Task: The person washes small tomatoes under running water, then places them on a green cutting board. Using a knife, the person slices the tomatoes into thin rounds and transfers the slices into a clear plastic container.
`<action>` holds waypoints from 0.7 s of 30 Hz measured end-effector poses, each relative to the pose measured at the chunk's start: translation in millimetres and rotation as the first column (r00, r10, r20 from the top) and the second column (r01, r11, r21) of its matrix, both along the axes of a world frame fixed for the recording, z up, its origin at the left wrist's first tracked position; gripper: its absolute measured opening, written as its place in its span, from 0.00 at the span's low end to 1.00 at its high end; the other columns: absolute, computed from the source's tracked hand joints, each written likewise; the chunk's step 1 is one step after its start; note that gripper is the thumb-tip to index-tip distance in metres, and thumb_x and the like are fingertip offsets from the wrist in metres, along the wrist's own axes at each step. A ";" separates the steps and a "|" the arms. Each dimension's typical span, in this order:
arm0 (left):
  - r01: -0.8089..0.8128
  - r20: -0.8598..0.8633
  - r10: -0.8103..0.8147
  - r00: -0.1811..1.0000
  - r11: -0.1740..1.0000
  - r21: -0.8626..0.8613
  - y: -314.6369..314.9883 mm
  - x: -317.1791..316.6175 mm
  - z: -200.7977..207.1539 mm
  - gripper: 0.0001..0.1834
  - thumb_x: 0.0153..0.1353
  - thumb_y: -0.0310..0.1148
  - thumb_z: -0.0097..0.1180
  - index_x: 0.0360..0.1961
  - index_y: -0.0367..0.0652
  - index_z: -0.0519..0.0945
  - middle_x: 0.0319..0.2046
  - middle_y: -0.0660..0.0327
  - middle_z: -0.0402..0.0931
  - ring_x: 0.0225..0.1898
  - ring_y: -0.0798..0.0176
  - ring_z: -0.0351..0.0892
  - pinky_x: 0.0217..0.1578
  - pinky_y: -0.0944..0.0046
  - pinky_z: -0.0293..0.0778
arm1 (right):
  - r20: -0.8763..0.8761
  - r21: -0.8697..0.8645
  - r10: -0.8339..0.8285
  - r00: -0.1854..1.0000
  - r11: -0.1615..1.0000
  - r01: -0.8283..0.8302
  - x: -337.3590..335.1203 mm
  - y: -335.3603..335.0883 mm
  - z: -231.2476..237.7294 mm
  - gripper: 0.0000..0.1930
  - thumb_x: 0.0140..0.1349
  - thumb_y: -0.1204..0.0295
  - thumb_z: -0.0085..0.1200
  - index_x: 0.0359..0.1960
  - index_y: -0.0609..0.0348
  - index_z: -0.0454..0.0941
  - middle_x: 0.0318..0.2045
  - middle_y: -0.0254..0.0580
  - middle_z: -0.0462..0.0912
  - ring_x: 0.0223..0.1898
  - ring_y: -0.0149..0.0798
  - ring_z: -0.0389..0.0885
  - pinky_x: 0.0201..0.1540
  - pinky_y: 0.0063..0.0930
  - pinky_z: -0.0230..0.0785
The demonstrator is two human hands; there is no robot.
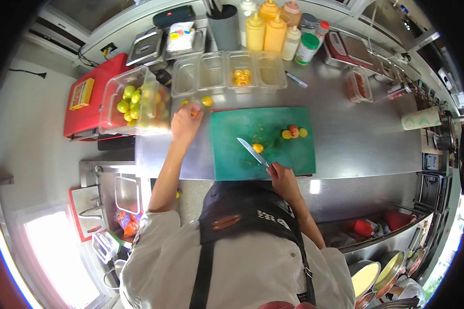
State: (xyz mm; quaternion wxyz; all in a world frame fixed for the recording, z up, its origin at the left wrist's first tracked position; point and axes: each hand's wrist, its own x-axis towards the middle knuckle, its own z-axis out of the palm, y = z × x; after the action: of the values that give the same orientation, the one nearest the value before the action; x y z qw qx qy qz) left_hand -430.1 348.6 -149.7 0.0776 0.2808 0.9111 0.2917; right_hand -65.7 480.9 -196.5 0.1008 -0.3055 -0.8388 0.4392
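Note:
My right hand (282, 178) is wrapped round the handle of a kitchen knife (252, 151), its blade pointing up and left over the green cutting board (232, 123). Beside the blade sits a small yellow fruit (258, 148), perhaps a tomato, among wet bits. Two yellowish pieces and a reddish fruit (294, 132) lie in a row at the board's right. Left of the board, my left hand (186, 123) is closed with fingertips together; what they hold is mostly hidden. Just beyond it, another yellow fruit (206, 101) rests on the steel counter (355, 139).
A clear tub (113, 110) of green-yellow fruit stands at left, beside a red case (72, 121). Clear plastic pans (184, 77) line the back; one holds cut yellow pieces (242, 78). Squeeze bottles (275, 33), a marker (296, 80) and a tub of red bits (359, 86) stand or lie beyond the board.

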 end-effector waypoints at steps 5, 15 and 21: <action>0.030 -0.198 -0.035 0.980 0.999 -0.029 -46.8 -31.5 -35.3 0.15 0.61 0.24 0.66 0.50 0.41 0.87 0.48 0.47 0.87 0.44 0.45 0.88 0.48 0.50 0.83 | 0.081 0.164 -0.141 0.987 0.978 0.126 1.9 -12.0 -18.3 0.11 0.76 0.68 0.56 0.38 0.63 0.76 0.30 0.65 0.83 0.35 0.72 0.82 0.36 0.63 0.71; 0.393 -0.274 -0.389 0.880 0.919 -0.040 27.6 -35.0 -87.9 0.27 0.59 0.16 0.61 0.60 0.45 0.82 0.62 0.50 0.78 0.63 0.43 0.78 0.64 0.45 0.75 | -0.026 0.248 -0.397 0.918 0.887 0.390 2.7 0.4 6.0 0.13 0.77 0.69 0.54 0.49 0.71 0.78 0.37 0.68 0.85 0.40 0.71 0.85 0.41 0.57 0.74; 0.312 -0.027 -0.327 0.945 0.871 0.379 17.4 1.7 -64.1 0.24 0.56 0.21 0.72 0.54 0.41 0.79 0.52 0.56 0.83 0.51 0.51 0.84 0.57 0.53 0.81 | -0.070 -0.053 -0.319 0.945 0.947 0.315 -9.5 -30.0 28.5 0.12 0.74 0.72 0.54 0.52 0.65 0.81 0.39 0.67 0.86 0.42 0.70 0.85 0.44 0.52 0.75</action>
State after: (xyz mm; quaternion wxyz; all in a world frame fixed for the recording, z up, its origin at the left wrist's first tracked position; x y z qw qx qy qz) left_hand -428.4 365.9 -213.8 0.0867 0.4315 0.7769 0.4503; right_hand -75.1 451.0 -168.0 0.1961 -0.4212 -0.7651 0.4457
